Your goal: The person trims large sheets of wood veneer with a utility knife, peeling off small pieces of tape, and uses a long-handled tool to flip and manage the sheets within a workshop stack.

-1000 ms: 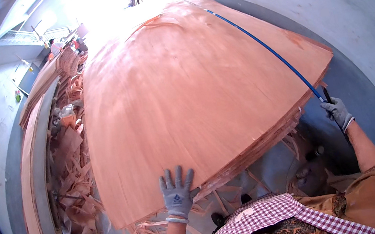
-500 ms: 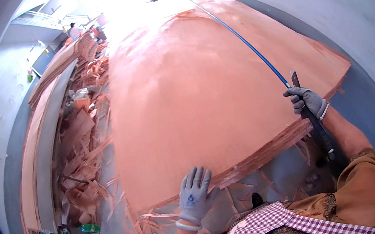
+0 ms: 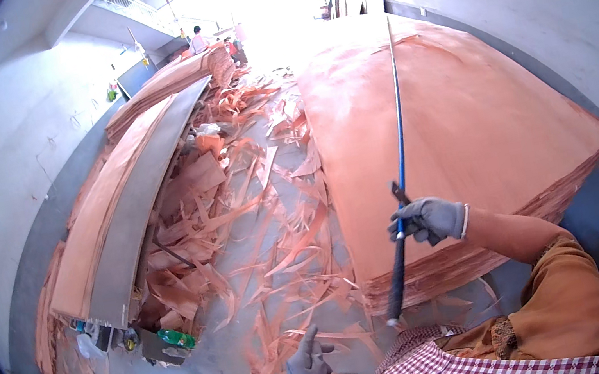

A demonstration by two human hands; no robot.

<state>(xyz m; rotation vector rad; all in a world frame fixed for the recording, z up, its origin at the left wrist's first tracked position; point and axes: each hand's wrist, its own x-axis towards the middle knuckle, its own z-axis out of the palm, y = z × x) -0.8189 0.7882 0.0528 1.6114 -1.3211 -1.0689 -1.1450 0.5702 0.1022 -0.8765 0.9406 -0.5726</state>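
My right hand (image 3: 436,221), in a grey glove, is closed around a long blue rod (image 3: 399,131) with a black handle (image 3: 396,283), together with a short dark flat tool (image 3: 397,190). The rod runs lengthwise over a large stack of reddish veneer sheets (image 3: 495,122) at the right. My left hand (image 3: 306,368), also gloved, is low in the middle, left of the handle, holding nothing, with its fingers apart above the floor beside the stack's near corner.
A second veneer stack (image 3: 105,200) and a grey board (image 3: 128,215) lie at the left. Veneer scraps (image 3: 297,243) cover the floor between the stacks. A green bottle (image 3: 176,338) is at the lower left. A person (image 3: 198,41) is at the far end, near a stair railing.
My left hand has left the stack's surface and moved down. My right hand with the rod has moved left across the stack. The view has turned left, showing more scrap-covered floor.
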